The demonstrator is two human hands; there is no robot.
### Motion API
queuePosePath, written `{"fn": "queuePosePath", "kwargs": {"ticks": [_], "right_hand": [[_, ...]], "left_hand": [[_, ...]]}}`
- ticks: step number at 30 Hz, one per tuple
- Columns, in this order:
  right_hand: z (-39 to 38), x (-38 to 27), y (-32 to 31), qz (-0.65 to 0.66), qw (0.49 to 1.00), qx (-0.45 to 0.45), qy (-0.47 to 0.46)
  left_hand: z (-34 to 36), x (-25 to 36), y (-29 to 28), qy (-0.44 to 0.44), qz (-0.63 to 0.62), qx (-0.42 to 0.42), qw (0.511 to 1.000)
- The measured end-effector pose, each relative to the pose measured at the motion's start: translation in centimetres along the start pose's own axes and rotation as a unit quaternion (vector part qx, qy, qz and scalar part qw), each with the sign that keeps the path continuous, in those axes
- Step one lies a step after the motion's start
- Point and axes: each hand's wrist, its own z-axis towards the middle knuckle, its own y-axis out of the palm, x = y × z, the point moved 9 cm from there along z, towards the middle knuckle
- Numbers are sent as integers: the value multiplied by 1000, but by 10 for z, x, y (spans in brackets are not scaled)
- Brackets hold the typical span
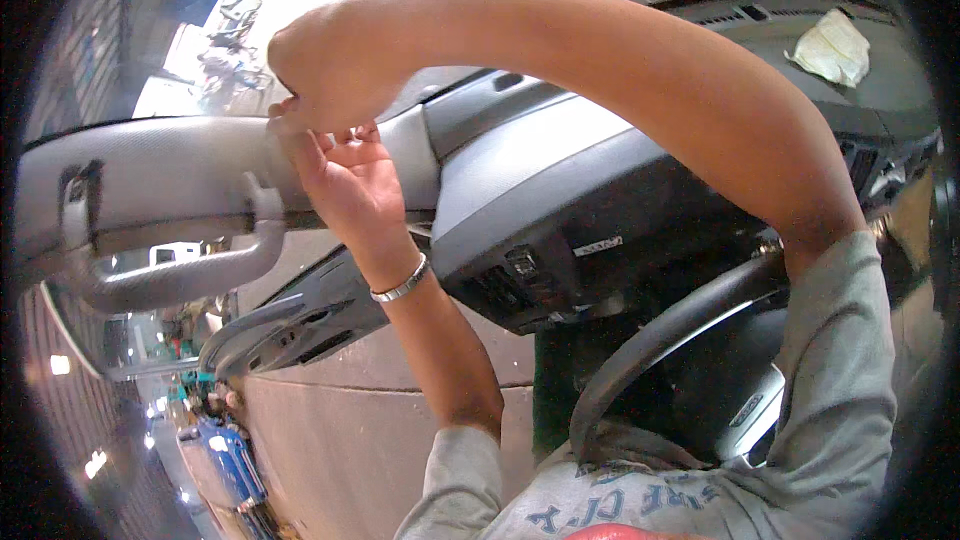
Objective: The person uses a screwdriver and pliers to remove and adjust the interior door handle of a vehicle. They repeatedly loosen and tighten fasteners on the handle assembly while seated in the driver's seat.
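My left hand (365, 180), with a metal bracelet (402, 280) at its wrist, is raised to the grey pillar trim (190, 155) of a vehicle. Its bare palm shows. The thumb stretches along the trim, apart from the loosely bent fingers. My right arm crosses over the top, and my right hand (335, 70) bends down at the wrist to meet the left one by the trim's edge. Its fingers are curled in and mostly hidden, so whatever lies in them cannot be made out. A grey grab handle (180, 275) is fixed to the trim beside the hands.
The steering wheel (670, 340) stands close before my body. The dashboard (560, 200) runs past the hands, with a crumpled pale cloth or paper (832, 48) on top. The door (310, 315) stands ajar over a concrete floor (340, 420). A blue object (228, 460) is farther off.
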Motion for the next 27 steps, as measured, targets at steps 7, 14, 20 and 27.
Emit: {"fn": "queuePosePath", "kwargs": {"ticks": [7,14,20,27], "right_hand": [[-28,-41,-63,84,943,302,-108],[-38,-69,-103,111,886,418,-168],[-29,-92,-123,42,865,471,-168],[-17,-104,-122,11,863,468,-189]], "left_hand": [[3,57,60,45,4,-20,999],[7,112,87,132,34,-47,990],[16,152,94,222,215,-29,951],[1,168,98,462,649,-72,601]]}}
